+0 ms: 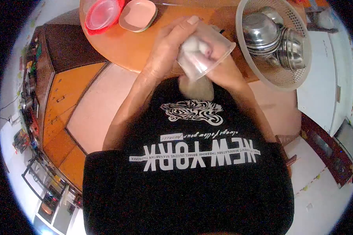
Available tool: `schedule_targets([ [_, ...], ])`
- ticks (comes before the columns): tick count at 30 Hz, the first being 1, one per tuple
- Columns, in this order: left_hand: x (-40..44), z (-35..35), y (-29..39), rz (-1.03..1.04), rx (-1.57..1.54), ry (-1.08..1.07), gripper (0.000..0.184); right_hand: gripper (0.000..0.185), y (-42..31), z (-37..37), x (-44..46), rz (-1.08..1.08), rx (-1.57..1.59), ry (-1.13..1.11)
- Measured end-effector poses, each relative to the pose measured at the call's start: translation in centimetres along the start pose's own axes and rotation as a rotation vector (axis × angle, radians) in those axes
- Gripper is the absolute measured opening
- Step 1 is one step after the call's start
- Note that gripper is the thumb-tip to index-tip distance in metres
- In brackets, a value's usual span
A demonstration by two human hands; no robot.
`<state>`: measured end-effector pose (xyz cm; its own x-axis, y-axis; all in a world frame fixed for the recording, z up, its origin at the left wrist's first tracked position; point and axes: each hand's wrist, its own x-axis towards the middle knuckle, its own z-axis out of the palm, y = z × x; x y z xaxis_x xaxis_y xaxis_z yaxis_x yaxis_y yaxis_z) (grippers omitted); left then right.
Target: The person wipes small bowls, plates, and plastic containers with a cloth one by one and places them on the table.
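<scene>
A clear plastic container (217, 41) is tilted between my two hands, its wide rim toward the lower right. My left hand (166, 45) is wrapped round its closed end, thumb on top. At the rim is my right hand (223, 72), its fingers seen blurred through the clear wall, bunched with a white cloth (194, 47). Whether all the fingers are inside the container is hard to tell. Just below hangs a blurred beige piece (197, 88), against the black shirt; whether it joins the cloth is unclear.
A perforated basket (249, 64) with several metal bowls (261, 31) stands at the right on the orange round table (117, 51). Pink square dishes (137, 15) and a red-rimmed container (91, 19) lie at the back left. Brown wooden furniture (64, 92) stands farther left.
</scene>
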<state>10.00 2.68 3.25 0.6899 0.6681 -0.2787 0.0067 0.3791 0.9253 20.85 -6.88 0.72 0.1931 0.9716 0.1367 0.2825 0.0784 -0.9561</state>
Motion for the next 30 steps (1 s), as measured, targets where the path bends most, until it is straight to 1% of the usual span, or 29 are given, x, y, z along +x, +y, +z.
schedule_targets([
  [2,-0.3,0.3,-0.2,0.0,-0.116,0.046,0.048,0.028,-0.9,-0.6,-0.2,0.261,0.367,-0.01],
  [3,-0.3,0.5,-0.2,0.001,-0.116,0.046,0.048,0.026,-0.9,-0.5,-0.3,0.264,0.353,0.033],
  [4,-0.4,0.7,-0.4,0.048,-0.15,0.043,0.047,0.026,-1.1,-0.8,-0.1,0.263,0.354,0.033],
  [5,-0.4,0.7,-0.6,0.093,-0.184,0.04,0.046,0.028,-1.6,-1.2,0.0,0.336,0.553,0.006],
  [6,-0.4,0.6,-1.0,0.092,-0.184,0.041,0.046,0.031,-2.0,-1.3,0.1,0.409,0.752,-0.021],
  [7,-0.3,0.5,-1.4,0.122,-0.2,0.033,0.046,0.03,-2.2,-1.2,0.0,0.426,0.765,0.032],
  [9,-0.4,0.4,-1.6,0.151,-0.217,0.025,0.047,0.029,-2.2,-1.5,-0.1,0.42,0.818,0.039],
  [10,-0.5,0.4,-1.5,0.191,-0.154,0.048,0.047,0.029,-2.3,-1.6,-0.1,0.412,0.869,0.045],
  [11,-0.6,0.4,-1.4,0.231,-0.091,0.073,0.048,0.03,-2.9,-1.8,-0.1,0.448,0.916,0.073],
  [12,-0.6,0.3,-1.4,0.23,-0.091,0.073,0.048,0.03,-3.6,-1.8,-0.1,0.449,0.916,0.073],
  [14,-0.4,0.1,-1.6,0.289,-0.097,0.082,0.049,0.031,-4.7,-1.7,-0.2,0.533,0.891,0.288],
  [16,-0.2,-0.6,-1.8,0.288,-0.063,0.093,0.05,0.033,-3.2,-2.7,-1.2,0.492,0.841,0.25],
  [17,-0.1,-0.9,-1.9,0.289,-0.027,0.107,0.051,0.034,-0.6,-3.1,-2.3,0.375,0.656,0.222],
  [21,0.6,-2.4,-3.0,0.307,-0.049,0.158,0.055,0.036,-1.6,-4.0,-2.7,0.368,0.798,0.294],
  [23,0.9,-3.5,-3.6,0.172,-0.256,0.189,0.061,0.036,-1.8,-5.1,-2.9,0.323,0.86,0.339],
  [24,0.8,-4.4,-3.9,0.174,-0.256,0.19,0.061,0.037,-1.6,-5.9,-3.0,0.289,0.888,0.355],
  [26,0.4,-6.0,-4.3,0.051,-0.858,-0.245,0.066,0.038,-0.9,-7.4,-3.4,0.223,0.936,0.376],
  [27,0.5,-5.9,-4.3,-0.075,-0.861,-0.089,0.068,0.038,-0.5,-8.2,-3.6,0.194,0.955,0.372],
  [30,0.1,-5.3,-3.2,-0.089,-0.898,-0.134,0.069,0.04,0.4,-10.2,-4.5,0.132,0.999,0.377],
])
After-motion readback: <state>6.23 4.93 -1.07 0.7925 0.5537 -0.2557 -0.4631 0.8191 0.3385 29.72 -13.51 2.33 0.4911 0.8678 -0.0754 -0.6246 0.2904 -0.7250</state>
